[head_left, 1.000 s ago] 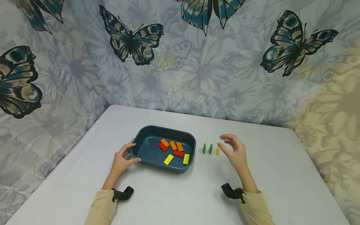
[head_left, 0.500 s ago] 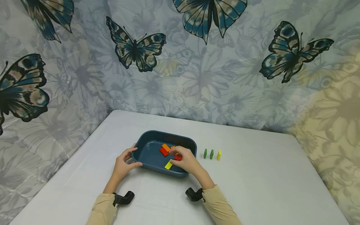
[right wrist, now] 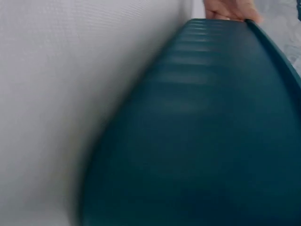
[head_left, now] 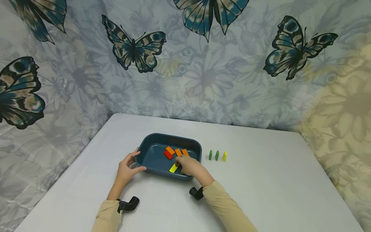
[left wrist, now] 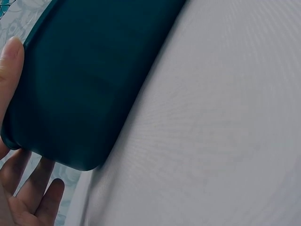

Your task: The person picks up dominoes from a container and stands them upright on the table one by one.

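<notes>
Your left hand [head_left: 126, 166] grips the blue tray's [head_left: 153, 158] left end; whether your right hand [head_left: 191, 167] pinches anything is hidden.
It dips over the near right corner, beside a yellow block [head_left: 173, 169]; rightward, past three standing blocks [head_left: 217, 155], white table [head_left: 275, 180] spreads wide.

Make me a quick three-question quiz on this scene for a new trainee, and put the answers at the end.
1. Multiple choice: how many green blocks stand on the table outside the dark blue tray?
A) one
B) two
C) four

2. Fill in the blank: in the head view, the rightmost block standing outside the tray is ____ in colour.

3. True or false: the left hand holds one end of the tray while the right hand reaches inside it.

Key: 1. B; 2. yellow; 3. true.
</notes>
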The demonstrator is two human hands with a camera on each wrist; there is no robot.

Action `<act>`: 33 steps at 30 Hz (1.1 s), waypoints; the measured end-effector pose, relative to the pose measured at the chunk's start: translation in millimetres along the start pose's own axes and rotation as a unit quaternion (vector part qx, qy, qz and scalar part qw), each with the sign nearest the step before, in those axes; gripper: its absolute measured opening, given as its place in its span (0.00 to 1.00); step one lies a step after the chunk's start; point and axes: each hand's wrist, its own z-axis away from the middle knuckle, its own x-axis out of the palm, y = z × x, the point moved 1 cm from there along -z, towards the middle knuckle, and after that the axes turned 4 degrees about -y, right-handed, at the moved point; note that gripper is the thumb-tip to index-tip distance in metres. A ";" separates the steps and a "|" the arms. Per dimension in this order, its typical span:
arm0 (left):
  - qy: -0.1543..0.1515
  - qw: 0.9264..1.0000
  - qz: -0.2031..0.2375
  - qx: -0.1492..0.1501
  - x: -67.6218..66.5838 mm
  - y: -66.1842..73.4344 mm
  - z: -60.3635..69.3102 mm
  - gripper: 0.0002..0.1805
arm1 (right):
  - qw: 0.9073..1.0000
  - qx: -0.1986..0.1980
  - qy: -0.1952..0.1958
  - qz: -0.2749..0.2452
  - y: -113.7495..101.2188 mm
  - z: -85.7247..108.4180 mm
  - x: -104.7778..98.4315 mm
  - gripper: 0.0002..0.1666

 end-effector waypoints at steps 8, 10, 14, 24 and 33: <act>-0.012 1.000 -0.011 0.012 -1.9 -1.5 -2.6 0.33 | 0.999 -0.004 0.029 0.028 -4.2 -4.5 2.8 0.19; -0.016 1.000 -0.013 0.015 -1.6 -2.6 -2.6 0.33 | 0.998 -0.012 0.033 0.043 -4.5 -3.0 3.4 0.17; 0.001 1.000 -0.019 0.016 -1.3 -3.1 1.1 0.33 | 0.998 -0.038 0.039 0.039 -5.0 -1.8 3.2 0.08; -0.005 1.000 -0.012 0.016 2.7 -3.2 -4.0 0.33 | 0.983 -0.097 0.150 -0.040 2.7 0.3 -1.6 0.14; 0.004 1.000 -0.020 0.012 1.1 1.0 0.5 0.33 | 0.917 -0.168 0.282 -0.225 10.9 21.3 -16.3 0.14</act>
